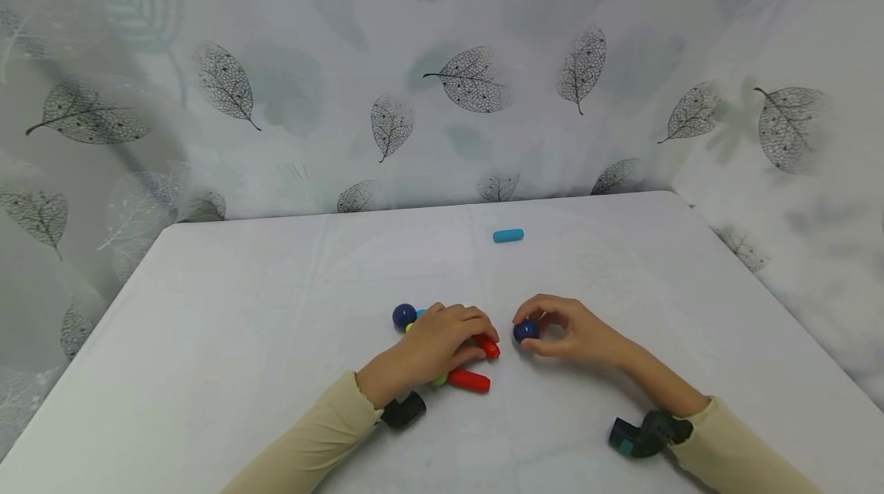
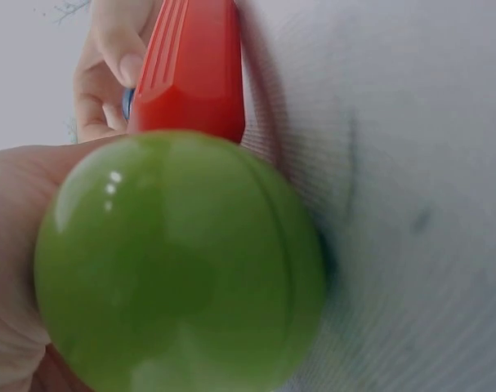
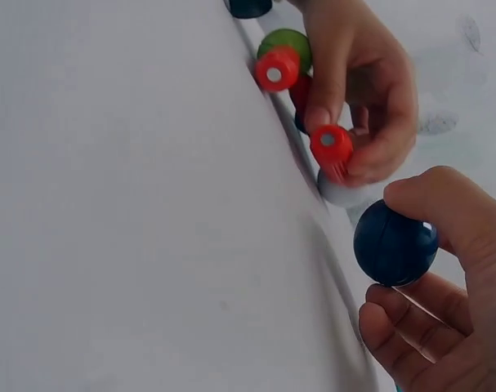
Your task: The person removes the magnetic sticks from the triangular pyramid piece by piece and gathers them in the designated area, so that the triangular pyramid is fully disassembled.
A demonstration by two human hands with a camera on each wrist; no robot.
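Observation:
In the head view my left hand pinches a red rod between thumb and fingers, its end pointing toward the right hand. My right hand grips a dark blue ball with thumb and fingertips, a short gap from that rod. Below the left hand lies a second red rod at a green ball, which looms large in the left wrist view. In the right wrist view, the held red rod shows a grey round end. Another dark blue ball sits beyond the left hand, which partly hides neighbouring pieces.
A light blue rod lies alone near the far edge of the white table. Leaf-patterned cloth hangs behind the table and along its sides. Dark camera mounts sit at both wrists.

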